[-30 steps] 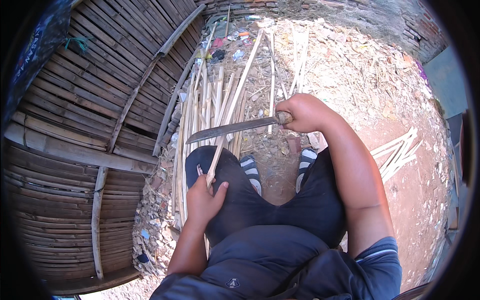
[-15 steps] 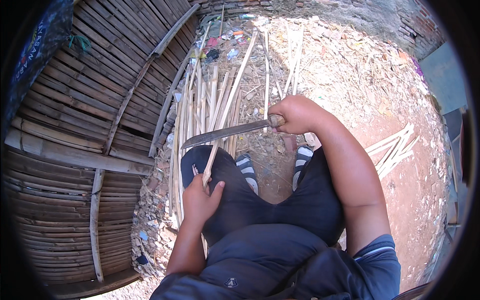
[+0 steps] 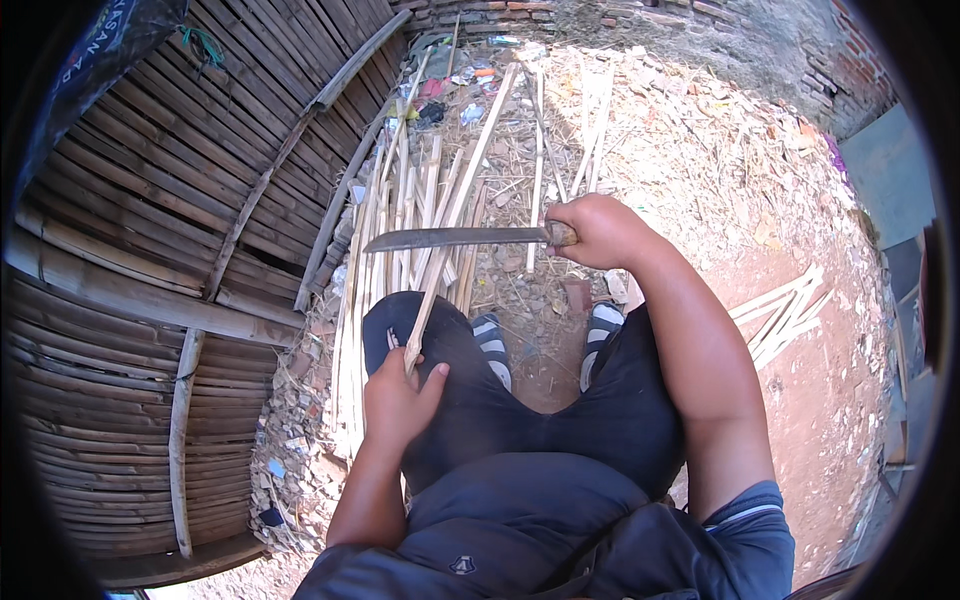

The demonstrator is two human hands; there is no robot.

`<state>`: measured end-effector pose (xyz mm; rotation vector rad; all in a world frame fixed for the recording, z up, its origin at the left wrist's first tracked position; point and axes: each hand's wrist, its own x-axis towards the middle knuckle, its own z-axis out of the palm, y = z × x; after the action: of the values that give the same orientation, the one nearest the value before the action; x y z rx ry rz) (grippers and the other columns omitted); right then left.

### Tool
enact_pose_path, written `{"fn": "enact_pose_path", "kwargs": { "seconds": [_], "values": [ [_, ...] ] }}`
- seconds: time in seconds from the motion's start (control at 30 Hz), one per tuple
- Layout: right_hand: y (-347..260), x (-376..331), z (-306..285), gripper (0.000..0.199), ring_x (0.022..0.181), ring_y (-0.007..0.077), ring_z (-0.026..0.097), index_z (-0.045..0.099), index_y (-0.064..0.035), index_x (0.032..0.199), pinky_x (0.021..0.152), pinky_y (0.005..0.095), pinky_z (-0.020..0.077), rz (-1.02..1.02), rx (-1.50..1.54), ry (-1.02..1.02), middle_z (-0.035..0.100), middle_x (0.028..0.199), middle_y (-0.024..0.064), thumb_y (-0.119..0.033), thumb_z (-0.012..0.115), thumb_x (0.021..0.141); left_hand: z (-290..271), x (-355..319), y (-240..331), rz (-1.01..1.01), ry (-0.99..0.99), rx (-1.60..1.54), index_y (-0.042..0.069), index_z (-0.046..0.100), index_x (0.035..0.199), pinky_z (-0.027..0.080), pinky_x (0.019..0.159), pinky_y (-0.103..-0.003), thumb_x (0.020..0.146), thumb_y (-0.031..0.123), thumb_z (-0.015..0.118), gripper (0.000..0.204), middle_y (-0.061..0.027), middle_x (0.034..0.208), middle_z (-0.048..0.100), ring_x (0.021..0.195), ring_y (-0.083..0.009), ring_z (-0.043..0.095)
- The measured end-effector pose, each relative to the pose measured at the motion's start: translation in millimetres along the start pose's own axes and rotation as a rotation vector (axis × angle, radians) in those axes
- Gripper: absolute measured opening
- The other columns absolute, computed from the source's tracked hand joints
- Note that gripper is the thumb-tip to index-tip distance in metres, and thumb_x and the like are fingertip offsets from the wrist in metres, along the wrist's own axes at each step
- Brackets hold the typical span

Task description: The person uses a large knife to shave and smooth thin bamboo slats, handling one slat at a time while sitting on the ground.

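Note:
My left hand (image 3: 402,398) is closed round the near end of a long pale bamboo strip (image 3: 466,190), resting by my left thigh. The strip slants away and up to the right, toward the rubble. In my right hand (image 3: 600,232) is the wooden handle of a machete (image 3: 455,238). Its long dark blade points left and lies across the strip, over it in the picture; whether the two touch I cannot tell. My right fingers wrap the handle, and part of it is hidden in the fist.
Several split bamboo strips (image 3: 365,270) lie on the ground at left, alongside a bamboo slat wall (image 3: 130,240). More strips (image 3: 785,312) form a small pile at right. Rubble and litter (image 3: 470,112) cover the far ground before a brick wall (image 3: 700,30). My sandalled feet (image 3: 490,345) are between.
The machete has swung slightly away from me, its blade now nearly level across the strip. My left hand keeps its hold in about the same place.

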<state>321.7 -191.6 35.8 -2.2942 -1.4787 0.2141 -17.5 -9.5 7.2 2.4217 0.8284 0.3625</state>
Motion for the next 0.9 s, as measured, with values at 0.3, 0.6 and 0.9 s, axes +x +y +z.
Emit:
{"fn": "enact_pose_path", "kwargs": {
  "seconds": [0.3, 0.6, 0.9],
  "values": [
    [7, 20, -4, 0.038, 0.101, 0.0421, 0.072, 0.073, -0.0097, 0.117, 0.088, 0.0516, 0.0569, 0.226, -0.005, 0.058, 0.076, 0.103, 0.0207, -0.035, 0.081, 0.089, -11, 1, 7, -0.078, -0.076, 0.015, -0.001, 0.069, 0.107, 0.058, 0.073, -0.045, 0.089, 0.040, 0.083, 0.047, -0.0169, 0.080, 0.072, 0.078, -0.0380, 0.074],
    [-15, 20, -11, 0.050, 0.105, 0.0418, 0.072, 0.074, -0.0067, 0.121, 0.092, 0.0492, 0.0557, 0.006, 0.063, -0.244, 0.075, 0.105, 0.0231, -0.040, 0.084, 0.085, -3, 4, -10, 0.026, -0.007, -0.050, -0.001, 0.066, 0.105, 0.049, 0.062, -0.036, 0.089, 0.034, 0.085, 0.043, -0.0083, 0.070, 0.060, 0.065, -0.0225, 0.062],
    [-4, 50, -5, 0.038, 0.067, 0.0183, 0.065, 0.072, -0.0045, 0.108, 0.066, 0.0345, 0.0515, 0.293, 0.552, 0.015, 0.068, 0.079, 0.0071, -0.032, 0.088, 0.087, -9, 0, -26, -0.034, -0.002, -0.107, 0.000, 0.065, 0.104, 0.043, 0.056, -0.029, 0.091, 0.029, 0.085, 0.037, 0.0001, 0.063, 0.052, 0.057, -0.0107, 0.051]
  ]
}}
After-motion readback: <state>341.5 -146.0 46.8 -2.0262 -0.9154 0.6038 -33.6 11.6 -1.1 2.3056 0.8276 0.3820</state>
